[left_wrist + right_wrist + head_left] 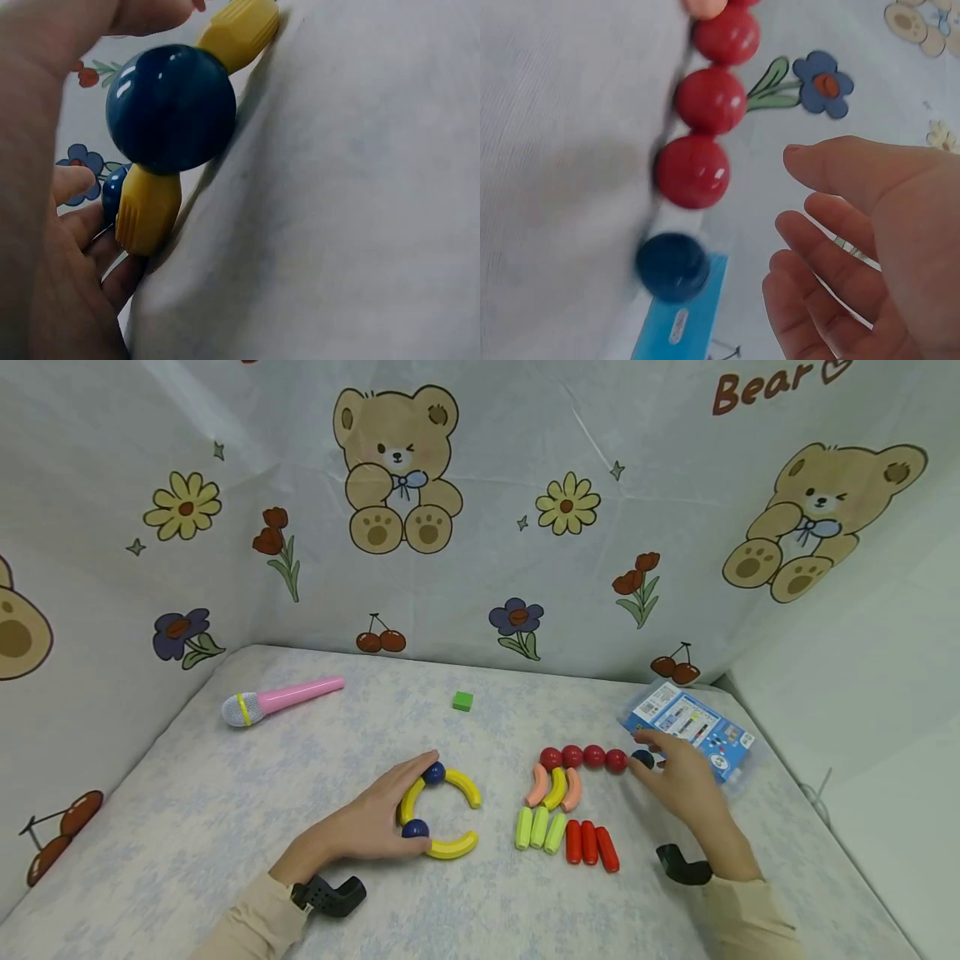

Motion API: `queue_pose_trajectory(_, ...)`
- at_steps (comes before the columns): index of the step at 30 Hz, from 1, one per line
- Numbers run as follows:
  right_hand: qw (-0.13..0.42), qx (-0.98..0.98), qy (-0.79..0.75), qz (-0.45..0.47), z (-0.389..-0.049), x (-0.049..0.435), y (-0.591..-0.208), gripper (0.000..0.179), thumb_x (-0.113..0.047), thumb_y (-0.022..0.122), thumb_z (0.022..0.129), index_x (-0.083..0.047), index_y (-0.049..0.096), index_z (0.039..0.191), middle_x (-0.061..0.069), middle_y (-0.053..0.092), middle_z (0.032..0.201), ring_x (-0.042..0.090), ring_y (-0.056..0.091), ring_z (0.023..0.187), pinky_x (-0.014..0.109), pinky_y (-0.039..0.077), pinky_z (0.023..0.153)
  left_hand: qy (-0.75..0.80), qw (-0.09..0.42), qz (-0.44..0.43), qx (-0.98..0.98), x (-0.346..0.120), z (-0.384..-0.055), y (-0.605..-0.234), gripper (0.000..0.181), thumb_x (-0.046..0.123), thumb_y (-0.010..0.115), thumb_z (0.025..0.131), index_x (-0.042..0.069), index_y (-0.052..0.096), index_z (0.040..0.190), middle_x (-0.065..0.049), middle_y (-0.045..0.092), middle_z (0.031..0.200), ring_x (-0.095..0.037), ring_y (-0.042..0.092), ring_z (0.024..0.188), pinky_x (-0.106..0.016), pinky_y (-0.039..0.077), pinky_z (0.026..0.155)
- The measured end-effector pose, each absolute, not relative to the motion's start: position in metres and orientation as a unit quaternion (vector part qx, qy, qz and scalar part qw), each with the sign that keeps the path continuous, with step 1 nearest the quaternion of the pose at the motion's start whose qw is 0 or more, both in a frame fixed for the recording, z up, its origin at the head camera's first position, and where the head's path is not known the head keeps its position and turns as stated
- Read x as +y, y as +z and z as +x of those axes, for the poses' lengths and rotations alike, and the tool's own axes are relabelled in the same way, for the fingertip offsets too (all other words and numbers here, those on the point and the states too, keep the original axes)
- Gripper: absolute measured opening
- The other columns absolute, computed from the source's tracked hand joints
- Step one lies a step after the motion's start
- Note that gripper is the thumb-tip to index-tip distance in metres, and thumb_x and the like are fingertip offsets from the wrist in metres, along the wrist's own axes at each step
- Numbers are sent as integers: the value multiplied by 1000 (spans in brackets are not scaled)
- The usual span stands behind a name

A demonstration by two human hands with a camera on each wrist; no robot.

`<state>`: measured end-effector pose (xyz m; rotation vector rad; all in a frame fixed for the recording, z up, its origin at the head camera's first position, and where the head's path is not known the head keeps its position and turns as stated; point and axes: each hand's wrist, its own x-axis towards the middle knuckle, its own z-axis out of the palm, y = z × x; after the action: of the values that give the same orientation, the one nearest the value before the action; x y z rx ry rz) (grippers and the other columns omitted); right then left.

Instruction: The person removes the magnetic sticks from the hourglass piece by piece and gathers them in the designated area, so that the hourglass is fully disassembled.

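Observation:
My left hand [371, 814] spans a C-shaped chain of curved yellow rods [453, 847] and two blue balls [433, 773], its thumb at the near ball and its fingers round the far side. In the left wrist view, a blue ball [171, 109] sits between two yellow rod ends [148, 210], with fingertips against the lower rod. My right hand [684, 777] hovers with loosely bent fingers beside a single blue ball [673, 267]. That ball stands at the end of a row of red balls [692, 172], a small gap apart from them.
Below the red balls lie short curved pink and yellow rods [554, 788], light green rods [539, 827] and red rods [589, 842]. A blue packet [693, 727] lies behind my right hand. A green block [462, 701] and a pink toy microphone [288, 697] lie farther back.

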<state>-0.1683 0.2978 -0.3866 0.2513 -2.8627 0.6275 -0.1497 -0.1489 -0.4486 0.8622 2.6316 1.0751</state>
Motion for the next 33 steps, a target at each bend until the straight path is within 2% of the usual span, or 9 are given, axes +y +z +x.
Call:
queue_pose_trajectory(4,95,-963,224,113,-163,275,-380,46,-16,78,93,-2,63,134,23,70,124,38,65,101,54,60,83,357,89,302,879,-150,-150,-448,105,41,76,86,21,12,167,-1,16,173,-31,22,157,-63,26,121)
queue_pose_trajectory(8,92,-957,226,154,-155,246,-382,47,-15,81,90,-3,65,133,18,71,122,33,65,100,48,61,81,355,86,295,883,-150,-151,-449,107,54,75,87,22,12,167,2,15,173,-29,21,157,-61,25,123)
queue_pose_trajectory(12,81,-949,228,202,-144,213,-386,44,-12,84,86,-5,70,127,9,73,116,26,64,94,36,60,76,365,82,277,885,-148,-150,-449,112,68,76,82,25,17,167,5,17,172,-27,22,157,-61,26,123)
queue_pose_trajectory(15,60,-948,215,228,-132,188,-389,40,-12,85,85,-10,73,123,2,74,112,19,62,93,30,57,75,372,78,269,885,-148,-150,-450,113,71,77,79,26,21,166,5,19,172,-29,22,157,-63,26,122)
queue_pose_trajectory(21,-1,-940,174,293,-109,147,-391,33,-21,82,90,-17,75,122,-7,74,115,10,63,102,29,58,84,371,72,269,886,-147,-152,-449,113,71,78,77,25,24,165,4,21,171,-30,23,157,-64,26,121)
queue_pose_trajectory(25,-42,-926,176,331,-100,134,-397,33,-23,77,95,-21,73,127,-13,72,119,9,60,105,27,56,87,371,68,275,884,-147,-153,-450,112,68,80,77,24,26,165,3,22,171,-31,24,156,-65,27,120)
queue_pose_trajectory(28,-51,-921,171,345,-97,129,-402,32,-24,75,96,-22,73,128,-13,71,122,10,60,107,26,56,89,372,72,272,885,-148,-153,-451,112,68,80,77,26,26,165,4,22,171,-30,24,156,-64,27,121)
queue_pose_trajectory(33,-33,-919,174,353,-92,124,-405,23,-23,75,96,-23,77,119,-11,73,113,8,59,101,22,54,84,375,78,267,884,-148,-153,-452,109,70,78,79,28,26,165,9,21,171,-27,23,157,-63,26,121)
